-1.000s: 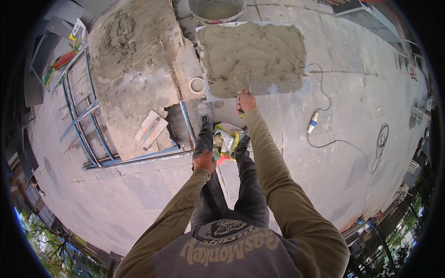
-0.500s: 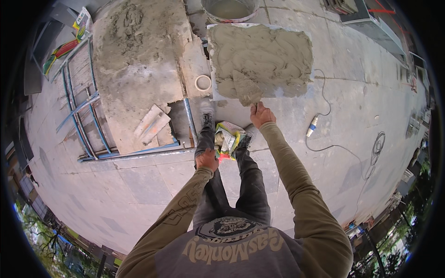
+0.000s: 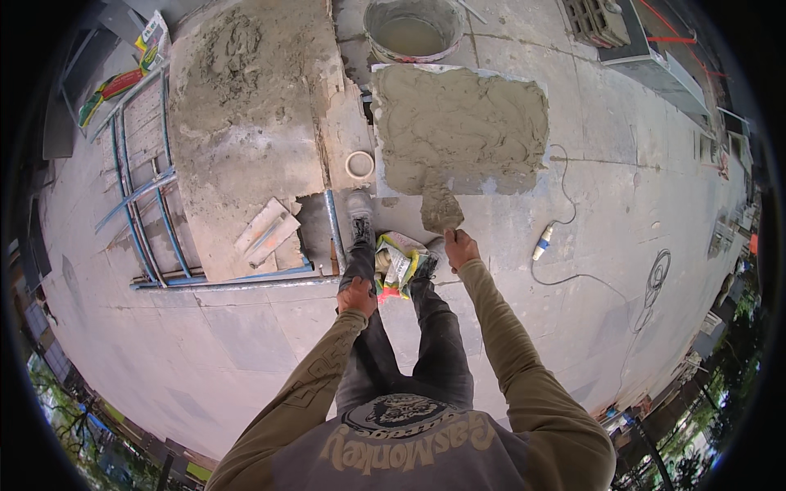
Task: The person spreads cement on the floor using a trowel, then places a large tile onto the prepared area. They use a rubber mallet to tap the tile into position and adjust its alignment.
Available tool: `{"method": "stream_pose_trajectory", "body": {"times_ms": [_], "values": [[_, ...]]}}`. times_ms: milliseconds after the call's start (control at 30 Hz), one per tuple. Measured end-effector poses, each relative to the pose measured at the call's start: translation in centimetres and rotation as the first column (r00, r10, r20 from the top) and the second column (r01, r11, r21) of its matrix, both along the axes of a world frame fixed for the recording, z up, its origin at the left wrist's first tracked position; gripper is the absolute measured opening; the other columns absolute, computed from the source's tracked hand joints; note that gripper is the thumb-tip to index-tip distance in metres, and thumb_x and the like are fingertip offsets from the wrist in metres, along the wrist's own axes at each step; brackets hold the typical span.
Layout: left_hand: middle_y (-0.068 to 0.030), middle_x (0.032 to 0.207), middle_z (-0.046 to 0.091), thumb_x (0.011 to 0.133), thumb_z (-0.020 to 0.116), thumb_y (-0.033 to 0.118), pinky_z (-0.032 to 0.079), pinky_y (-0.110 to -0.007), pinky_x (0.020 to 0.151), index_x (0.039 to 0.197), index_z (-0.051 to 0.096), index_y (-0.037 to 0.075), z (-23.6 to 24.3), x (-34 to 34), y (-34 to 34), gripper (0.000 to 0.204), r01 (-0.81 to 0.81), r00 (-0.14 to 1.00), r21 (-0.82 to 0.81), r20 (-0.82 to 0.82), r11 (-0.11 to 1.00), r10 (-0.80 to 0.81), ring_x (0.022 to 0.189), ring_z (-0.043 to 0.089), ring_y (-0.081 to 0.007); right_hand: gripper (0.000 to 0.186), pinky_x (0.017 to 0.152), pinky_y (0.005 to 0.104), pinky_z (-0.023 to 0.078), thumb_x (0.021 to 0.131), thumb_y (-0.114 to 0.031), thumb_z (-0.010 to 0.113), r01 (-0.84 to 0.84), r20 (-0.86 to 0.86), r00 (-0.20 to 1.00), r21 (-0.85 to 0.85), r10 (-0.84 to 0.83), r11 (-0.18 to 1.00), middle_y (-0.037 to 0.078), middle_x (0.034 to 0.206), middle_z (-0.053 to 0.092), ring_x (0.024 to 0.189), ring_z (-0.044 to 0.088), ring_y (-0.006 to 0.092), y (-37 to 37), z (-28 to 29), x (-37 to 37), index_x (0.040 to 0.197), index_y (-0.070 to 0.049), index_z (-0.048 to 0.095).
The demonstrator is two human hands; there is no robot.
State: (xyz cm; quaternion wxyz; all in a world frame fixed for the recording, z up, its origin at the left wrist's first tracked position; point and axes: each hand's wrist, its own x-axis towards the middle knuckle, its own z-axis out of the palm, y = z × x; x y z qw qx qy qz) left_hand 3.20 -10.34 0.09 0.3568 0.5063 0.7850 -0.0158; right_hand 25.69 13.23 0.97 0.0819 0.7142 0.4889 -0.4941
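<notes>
My right hand (image 3: 462,250) is closed around the handle of a trowel (image 3: 441,208), whose blade is coated in wet grey mortar. The blade lies over the near edge of a pale board (image 3: 499,183), its far end meeting the mortar (image 3: 463,123) spread thickly across that board. My left hand (image 3: 357,296) is closed in a fist at my left knee; its inner fingers are hidden, so I cannot tell whether it grips anything. Between my shoes sits a crumpled, colourful bag (image 3: 399,260).
A round tub (image 3: 413,31) of greyish water stands beyond the board. To the left lies a mortar-stained sheet (image 3: 246,155) with a white ring (image 3: 359,165) beside it and a blue metal frame (image 3: 131,188). A cable with a blue-and-white connector (image 3: 542,243) trails at right.
My right hand has drawn the trowel nearer to me, its blade now partly off the mortar. The whole view has shifted, showing more of the tub. My left hand stays at my knee.
</notes>
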Motion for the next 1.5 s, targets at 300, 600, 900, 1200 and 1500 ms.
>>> {"method": "stream_pose_trajectory", "body": {"times_ms": [300,600,900,1200,1500], "values": [[-0.0082,0.099,0.065,0.075,0.073,0.017,0.057,-0.049,0.072,0.088,0.068,0.015,0.0,-5.3,2.1,0.014,-0.183,0.983,0.007,0.019,0.983,0.183,0.081,0.071,-0.0348,0.040,0.055,0.0410,0.056,0.093,-0.034,0.067,-0.309,-0.215,0.865,0.482,0.453,0.820,0.017,0.075,0.069,0.051,0.064,0.0265,0.1,-5.9,-23.8,0.104,0.004,0.060],[-0.0090,0.098,0.065,0.079,0.069,0.017,0.056,-0.052,0.069,0.094,0.069,0.015,0.3,-10.4,7.1,0.015,-0.336,0.937,0.032,0.108,0.941,0.331,0.081,0.070,-0.0370,0.033,0.051,0.0342,0.059,0.099,-0.035,0.061,-0.041,-0.532,0.846,-0.125,-0.032,0.991,0.005,0.078,0.066,0.054,0.063,0.0166,14.9,-10.3,-53.7,0.092,-0.003,0.059],[-0.0130,0.089,0.073,0.081,0.070,0.028,0.055,-0.053,0.074,0.093,0.070,0.014,-4.2,-8.8,9.7,0.018,-0.319,0.930,-0.014,0.187,0.948,0.316,0.087,0.071,-0.0366,0.026,0.082,0.0387,0.056,0.097,-0.027,0.064,-0.107,-0.216,0.962,0.259,0.165,0.960,0.018,0.104,0.073,0.096,0.072,0.0311,1.1,-12.0,-26.2,0.107,-0.004,0.066],[-0.0205,0.123,0.070,0.104,0.046,0.045,0.050,-0.049,0.096,0.126,0.065,0.010,-21.6,-13.4,20.3,0.046,-0.594,0.683,-0.148,0.427,0.791,0.593,0.109,0.068,-0.0369,0.067,0.101,0.0506,0.046,0.105,-0.054,0.037,0.384,0.348,0.755,0.452,-0.555,0.805,0.034,0.122,0.065,0.117,0.061,0.0495,13.2,-10.7,16.4,0.124,0.004,0.065],[-0.0156,0.158,0.040,0.100,0.044,0.065,0.032,-0.046,0.117,0.159,0.034,0.008,-17.9,-1.9,25.8,0.082,-0.886,0.051,-0.337,0.612,0.318,0.789,0.142,0.041,-0.0313,0.095,0.117,0.0378,0.033,0.099,-0.072,0.029,0.621,-0.323,0.741,-0.005,-0.589,0.784,0.022,0.147,0.056,0.139,0.050,0.0305,26.6,-20.2,30.4,0.148,0.008,0.047]]}}
